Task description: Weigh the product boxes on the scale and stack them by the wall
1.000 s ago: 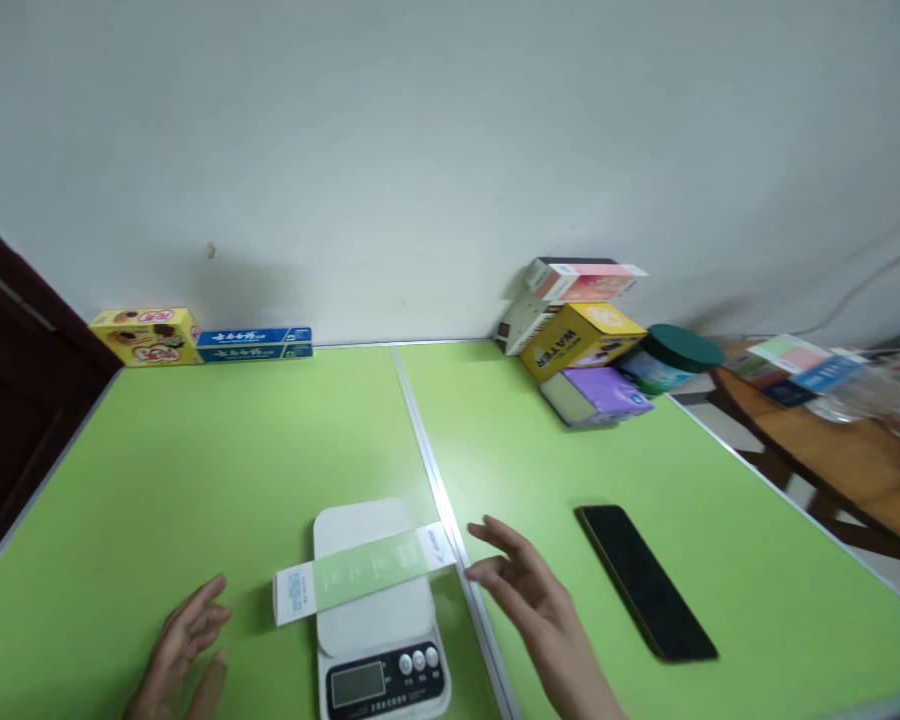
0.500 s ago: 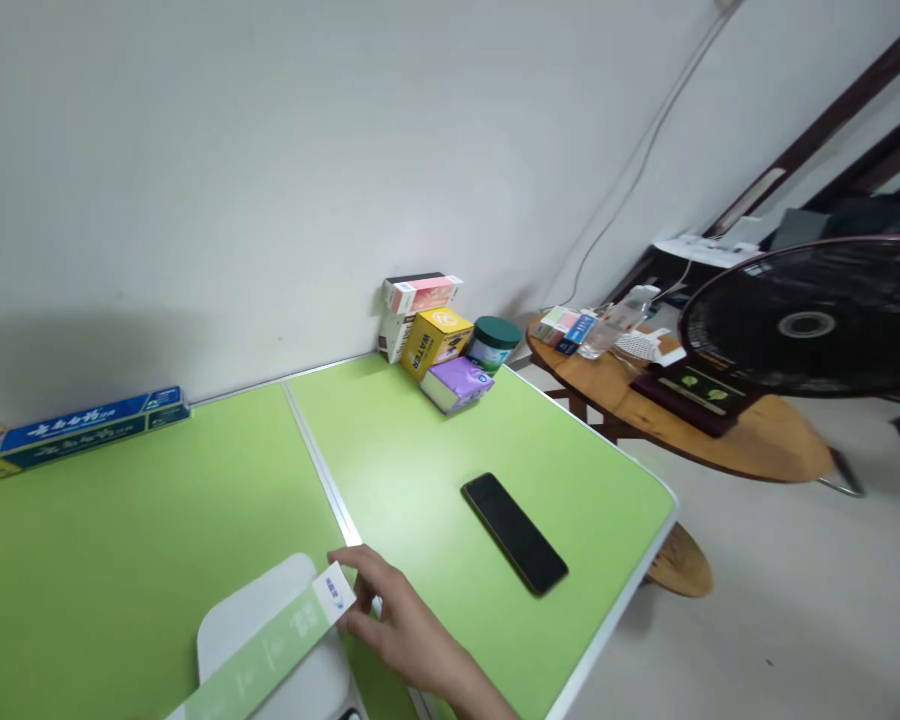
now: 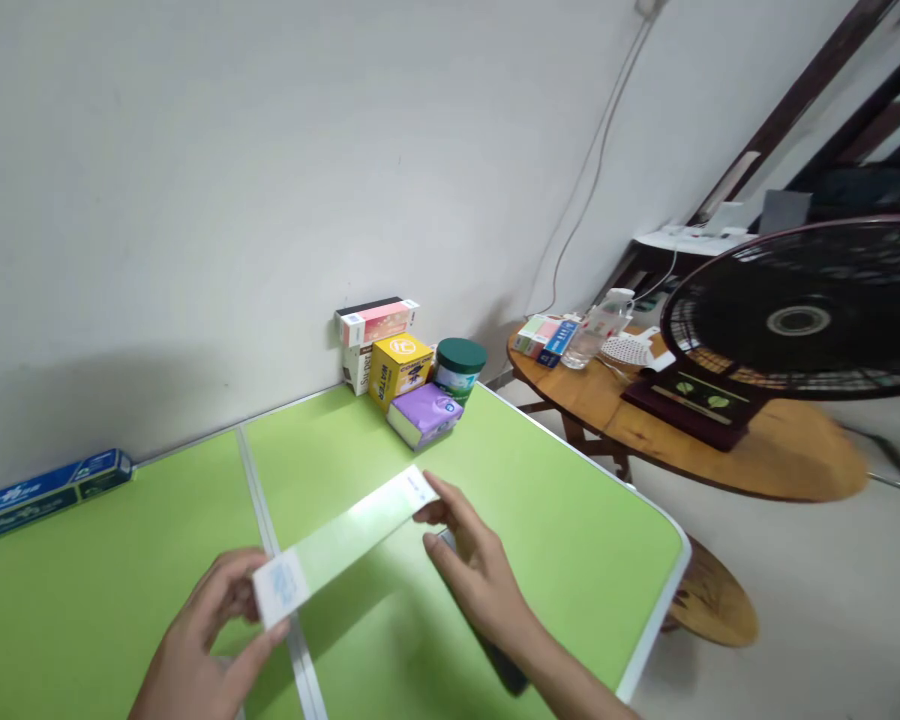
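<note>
I hold a long, narrow green-and-white box (image 3: 345, 545) in the air above the green table (image 3: 570, 520), one hand at each end. My left hand (image 3: 210, 630) pinches its near white end. My right hand (image 3: 472, 565) grips the far end with fingers and thumb. My right forearm covers most of the black phone (image 3: 506, 670) lying on the table. The white scale is out of view.
Against the wall stands a cluster: a pink-and-white box (image 3: 375, 322), a yellow box (image 3: 399, 370), a purple pack (image 3: 424, 414) and a green-lidded jar (image 3: 459, 368). A blue box (image 3: 45, 492) lies at the left. A round wooden table (image 3: 765, 450) and a black fan (image 3: 802, 315) are at the right.
The long box has been lifted off the scale and now hangs between both hands. My left hand has come back into view. The view has swung further right.
</note>
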Tool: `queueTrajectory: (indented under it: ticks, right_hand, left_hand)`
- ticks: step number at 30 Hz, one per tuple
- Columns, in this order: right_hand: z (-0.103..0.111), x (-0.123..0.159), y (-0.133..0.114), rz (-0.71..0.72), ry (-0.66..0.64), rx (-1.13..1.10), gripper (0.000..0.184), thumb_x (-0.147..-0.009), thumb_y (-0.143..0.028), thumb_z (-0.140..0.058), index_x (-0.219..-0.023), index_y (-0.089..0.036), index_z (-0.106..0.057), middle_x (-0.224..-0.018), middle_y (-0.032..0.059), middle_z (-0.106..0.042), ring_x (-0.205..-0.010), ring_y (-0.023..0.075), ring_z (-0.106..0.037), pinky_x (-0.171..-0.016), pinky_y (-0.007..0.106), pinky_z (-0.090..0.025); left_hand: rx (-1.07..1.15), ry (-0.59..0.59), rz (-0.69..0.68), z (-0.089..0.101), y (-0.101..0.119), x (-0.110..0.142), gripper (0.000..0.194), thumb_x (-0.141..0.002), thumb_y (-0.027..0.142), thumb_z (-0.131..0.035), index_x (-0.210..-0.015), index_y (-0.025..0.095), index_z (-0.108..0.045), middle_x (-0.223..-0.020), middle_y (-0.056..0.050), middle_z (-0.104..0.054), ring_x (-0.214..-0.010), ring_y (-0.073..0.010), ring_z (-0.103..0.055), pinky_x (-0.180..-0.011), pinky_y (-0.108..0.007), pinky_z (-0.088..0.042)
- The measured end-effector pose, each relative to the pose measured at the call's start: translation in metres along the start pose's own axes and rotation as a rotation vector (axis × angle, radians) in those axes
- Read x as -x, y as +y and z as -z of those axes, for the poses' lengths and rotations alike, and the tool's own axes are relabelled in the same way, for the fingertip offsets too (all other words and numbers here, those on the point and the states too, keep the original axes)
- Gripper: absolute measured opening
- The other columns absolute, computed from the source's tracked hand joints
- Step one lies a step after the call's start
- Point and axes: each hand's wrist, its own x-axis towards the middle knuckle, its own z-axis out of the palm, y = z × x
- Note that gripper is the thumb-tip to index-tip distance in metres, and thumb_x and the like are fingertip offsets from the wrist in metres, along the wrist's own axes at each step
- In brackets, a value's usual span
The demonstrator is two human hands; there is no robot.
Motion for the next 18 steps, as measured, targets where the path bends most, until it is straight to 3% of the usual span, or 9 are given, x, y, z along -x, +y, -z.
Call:
queueTrajectory:
  ticks: [2, 4, 7, 9, 13, 18]
  right_hand:
    - [0.025, -0.04, 0.007, 0.032, 0.058, -0.019, 0.057, -0.084, -0.031, -0.055, -0.139, -0.024, -0.044, -0.108, 0.0088, -0.06, -0.099, 0.0242, -0.058, -0.092, 0.043, -0.045]
    - [0.047, -0.09, 0.011, -0.002, 0.117, -0.03, 0.063, -0.076, -0.028, -0.057, -0.137, -0.018, -0.045, -0.104, 0.0087, -0.061, -0.097, 0.0243, -0.058, -0.09, 0.042, -0.046]
    - [0.071, -0.173, 0.009, -0.069, 0.2, -0.012, 0.065, -0.065, -0.021, -0.055, -0.129, -0.015, -0.051, -0.1, 0.0078, -0.063, -0.093, 0.0235, -0.058, -0.085, 0.038, -0.047]
    - [0.082, -0.223, 0.008, -0.076, 0.224, -0.007, 0.056, -0.062, -0.02, -0.054, -0.118, -0.014, -0.058, -0.1, 0.0072, -0.064, -0.093, 0.0233, -0.058, -0.085, 0.035, -0.046]
    - [0.09, -0.287, 0.014, -0.102, 0.229, -0.005, 0.041, -0.059, -0.022, -0.054, -0.098, -0.014, -0.063, -0.087, 0.0044, -0.065, -0.083, 0.0204, -0.057, -0.074, 0.03, -0.046]
    - [0.087, -0.311, 0.032, -0.108, 0.206, 0.01, 0.027, -0.055, -0.019, -0.051, -0.08, -0.015, -0.06, -0.073, 0.0011, -0.059, -0.07, 0.0167, -0.052, -0.064, 0.027, -0.042]
  left_hand:
    - [-0.041, -0.074, -0.053, -0.028, 0.042, -0.036, 0.032, -0.074, 0.032, -0.065, -0.105, 0.028, -0.064, -0.104, -0.004, -0.07, -0.096, -0.0259, -0.066, -0.077, -0.041, -0.059]
    - [-0.048, -0.099, -0.199, -0.055, 0.081, -0.078, 0.035, -0.075, 0.031, -0.066, -0.109, 0.024, -0.062, -0.102, -0.005, -0.069, -0.094, -0.024, -0.066, -0.081, -0.04, -0.057]
    - [-0.089, 0.003, -0.424, -0.089, 0.129, -0.142, 0.036, -0.076, 0.025, -0.066, -0.112, 0.018, -0.061, -0.108, -0.008, -0.064, -0.09, -0.0203, -0.065, -0.085, -0.037, -0.054]
    - [-0.12, 0.101, -0.468, -0.107, 0.153, -0.179, 0.036, -0.077, 0.02, -0.065, -0.112, 0.015, -0.063, -0.114, -0.01, -0.059, -0.086, -0.0176, -0.063, -0.084, -0.034, -0.052]
    - [-0.132, 0.202, -0.415, -0.131, 0.175, -0.233, 0.036, -0.078, 0.017, -0.065, -0.114, 0.015, -0.063, -0.113, -0.011, -0.056, -0.081, -0.0148, -0.061, -0.082, -0.031, -0.051]
    - [-0.133, 0.279, -0.348, -0.148, 0.172, -0.264, 0.054, -0.079, 0.015, -0.062, -0.13, 0.012, -0.046, -0.09, -0.004, -0.061, -0.084, -0.0166, -0.062, -0.082, -0.031, -0.05]
